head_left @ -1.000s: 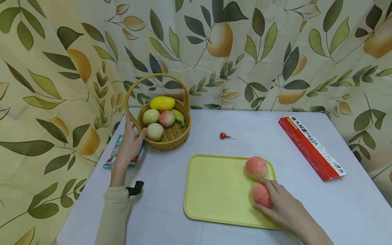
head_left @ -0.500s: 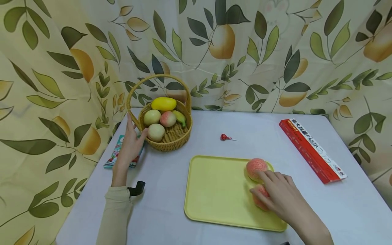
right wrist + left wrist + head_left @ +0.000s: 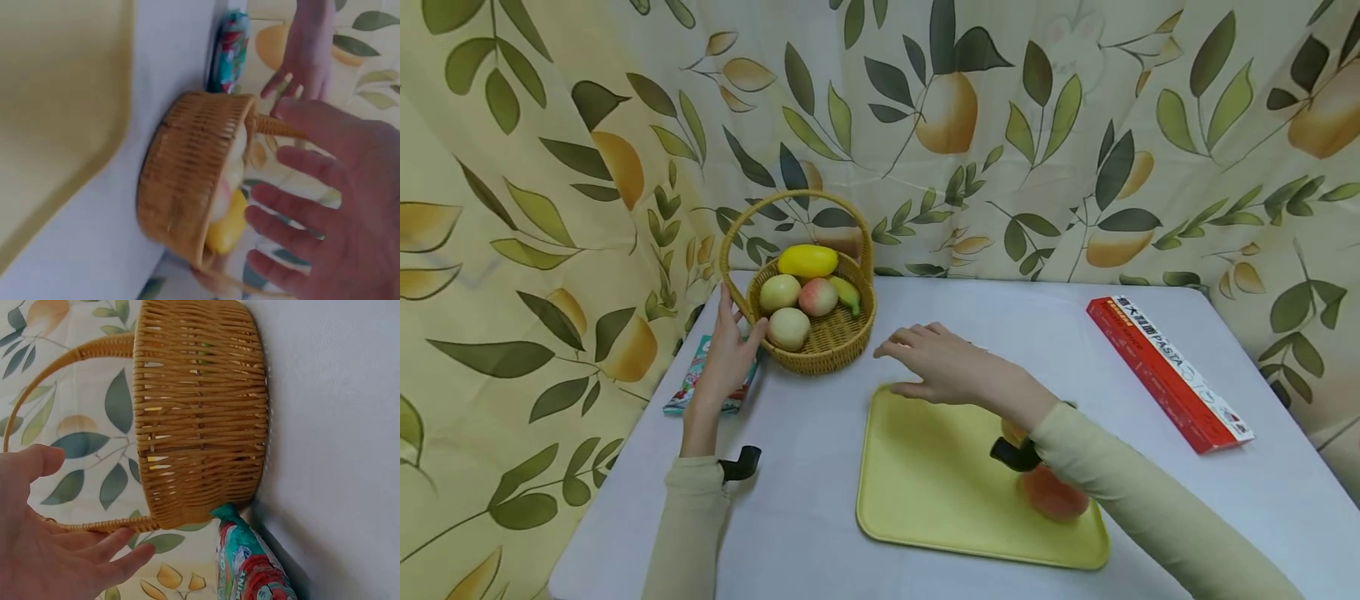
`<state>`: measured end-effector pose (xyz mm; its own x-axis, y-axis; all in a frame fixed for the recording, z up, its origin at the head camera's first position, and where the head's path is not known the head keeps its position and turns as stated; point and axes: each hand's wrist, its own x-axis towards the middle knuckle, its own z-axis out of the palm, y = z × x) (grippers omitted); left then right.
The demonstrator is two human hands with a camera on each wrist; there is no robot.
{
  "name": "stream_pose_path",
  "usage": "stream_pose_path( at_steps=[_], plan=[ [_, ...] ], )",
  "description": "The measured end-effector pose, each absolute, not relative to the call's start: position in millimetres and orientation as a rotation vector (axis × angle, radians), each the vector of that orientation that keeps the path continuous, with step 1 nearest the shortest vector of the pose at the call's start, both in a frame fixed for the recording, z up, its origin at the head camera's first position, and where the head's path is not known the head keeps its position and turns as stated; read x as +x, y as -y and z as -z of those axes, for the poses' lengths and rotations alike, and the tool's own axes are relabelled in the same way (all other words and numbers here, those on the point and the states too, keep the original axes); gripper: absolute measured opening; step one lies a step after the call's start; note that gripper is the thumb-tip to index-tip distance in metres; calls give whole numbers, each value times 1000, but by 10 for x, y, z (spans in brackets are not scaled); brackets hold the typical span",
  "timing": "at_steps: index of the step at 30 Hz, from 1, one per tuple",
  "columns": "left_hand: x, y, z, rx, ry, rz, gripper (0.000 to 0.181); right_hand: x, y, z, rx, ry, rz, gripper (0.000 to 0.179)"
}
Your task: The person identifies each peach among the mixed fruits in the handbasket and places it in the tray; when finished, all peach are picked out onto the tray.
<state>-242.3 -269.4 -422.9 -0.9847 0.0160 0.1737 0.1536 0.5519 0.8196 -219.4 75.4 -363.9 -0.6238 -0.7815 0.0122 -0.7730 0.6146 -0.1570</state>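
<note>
A wicker basket with a tall handle stands at the back left. In it lie a yellow oblong fruit, a banana, a pink-and-cream peach and two pale round fruits. My left hand touches the left foot of the handle, its fingers nearly straight and its thumb apart. My right hand hovers over the back left part of the yellow tray, fingers spread, holding nothing. On the tray's right side a pink peach shows below my sleeve; another is mostly hidden by the wrist.
A teal snack packet lies under my left forearm, close to the basket. At the right lies a red-and-white pasta box. A patterned curtain hangs behind the white table.
My right hand has let go of the front peach, risen, and moved left and back toward the basket. The lollipop is now hidden behind it. My left hand stays at the handle.
</note>
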Motion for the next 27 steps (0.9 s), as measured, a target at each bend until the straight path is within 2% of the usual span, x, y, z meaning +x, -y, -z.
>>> stream_pose_path(
  at_steps=[8, 15, 20, 23, 27],
  plan=[
    [-2381, 2680, 4266, -111, 2667, 1378, 96, -2743, 130, 3788, -1423, -2608, 180, 60],
    [-2400, 2616, 4254, -110, 2651, 1380, 94, -3089, 722, 3964, -1557, -2651, 61, 53],
    [-2391, 2569, 4289, -113, 2663, 1407, 93, -3202, 852, 4135, -1533, -2669, -94, 53],
    [-2405, 2567, 4300, -109, 2665, 1389, 91, -3249, 839, 4178, -1441, -2706, -251, 50],
    [-2437, 2594, 4262, -101, 2654, 1353, 90, -3320, 787, 4162, -1228, -2714, -219, 52]
  ],
)
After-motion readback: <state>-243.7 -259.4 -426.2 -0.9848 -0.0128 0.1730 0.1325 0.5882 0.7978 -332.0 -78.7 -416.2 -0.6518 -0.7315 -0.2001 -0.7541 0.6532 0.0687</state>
